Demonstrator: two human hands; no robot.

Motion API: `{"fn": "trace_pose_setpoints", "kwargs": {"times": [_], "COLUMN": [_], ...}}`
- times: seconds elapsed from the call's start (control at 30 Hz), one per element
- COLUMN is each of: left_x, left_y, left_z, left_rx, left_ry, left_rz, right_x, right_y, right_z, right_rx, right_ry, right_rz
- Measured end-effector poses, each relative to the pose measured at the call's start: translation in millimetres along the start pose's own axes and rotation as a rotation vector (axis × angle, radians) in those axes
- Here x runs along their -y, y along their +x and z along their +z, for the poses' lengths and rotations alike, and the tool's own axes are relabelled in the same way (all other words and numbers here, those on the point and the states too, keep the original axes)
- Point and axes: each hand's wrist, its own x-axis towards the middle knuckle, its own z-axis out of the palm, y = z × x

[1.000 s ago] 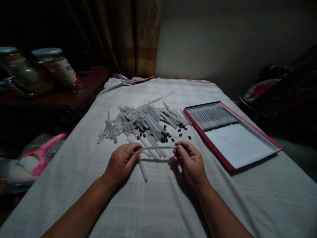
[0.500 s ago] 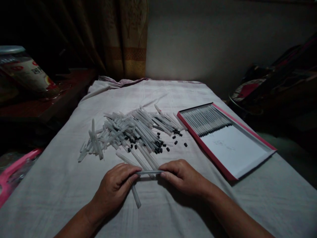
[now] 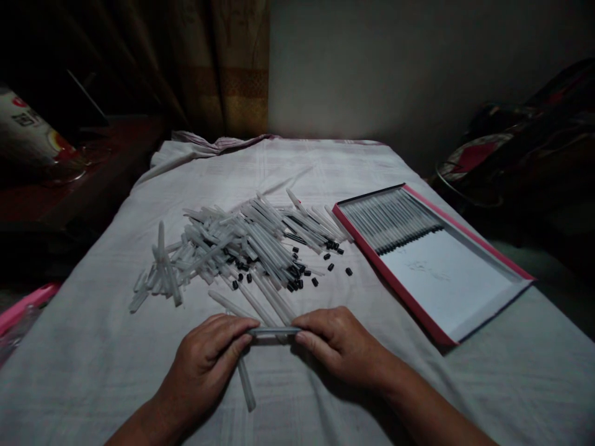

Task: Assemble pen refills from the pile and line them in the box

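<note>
Between my two hands a slim grey translucent pen lies level, one end in each pinch. My left hand grips its left end with thumb and fingers; my right hand closes on the right end. Both tips of the pen are hidden by the fingers. Under and behind it, several loose clear pen barrels lie on the cloth. One more barrel sticks out below my left hand. Beyond them is a heap of translucent pen parts, with small black plugs scattered at its right side.
To the right, a shallow red-edged box holds a row of assembled pens with black ends. A white checked cloth covers the table. At far left stand a labelled jar and a pink plastic item.
The view has shifted slightly, so the heap and box sit a little differently in the picture. Both hands still hold the pen level between them.
</note>
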Motion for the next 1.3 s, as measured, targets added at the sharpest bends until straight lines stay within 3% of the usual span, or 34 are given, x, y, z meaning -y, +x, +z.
{"fn": "trace_pose_setpoints", "kwargs": {"times": [0.1, 0.2, 0.27, 0.3, 0.37, 0.43, 0.53, 0.63, 0.97, 1.17, 1.3], "left_x": [1.3, 3.9, 5.6, 6.3, 7.5, 8.9, 11.2, 12.4, 13.3, 10.7, 10.0], "left_y": [0.2, -1.0, -1.7, -1.8, -1.3, 0.0, 2.1, 3.4, 4.0, 5.3, 6.0], "left_z": [1.9, 3.7, 4.3, 4.5, 4.8, 5.4, 6.8, 8.0, 9.2, 9.2, 9.7], "left_rx": [-0.029, -0.081, -0.104, -0.111, -0.117, -0.126, -0.14, -0.147, -0.148, -0.152, -0.16], "left_ry": [0.019, 0.042, 0.043, 0.039, 0.029, 0.019, 0.004, -0.012, -0.044, -0.068, -0.074], "left_rz": [-0.059, -0.153, -0.194, -0.204, -0.218, -0.24, -0.276, -0.296, -0.295, -0.283, -0.283], "right_x": [5.1, 8.7, 2.9, -3.5, -21.9, -42.6, -64.0, -67.8, -59.9, -51.9, -32.5], "right_y": [-1.1, -5.9, -9.6, -10.8, -10.5, -6.1, 5.8, 17.8, 35.0, 36.2, 45.6], "right_z": [1.3, -10.7, -31.2, -44.8, -74.9, -102.0, -123.0, -121.5, -112.1, -111.0, -102.1], "right_rx": [-0.016, -0.075, -0.251, -0.403, -0.729, -0.872, -0.811, -0.732, -0.57, -0.585, -0.702], "right_ry": [-0.005, -0.017, -0.026, -0.028, -0.088, -0.245, -0.415, -0.516, -0.648, -0.685, -0.76], "right_rz": [0.01, 0.014, 0.044, 0.083, 0.24, 0.446, 0.697, 0.778, 0.758, 0.743, 0.581]}}
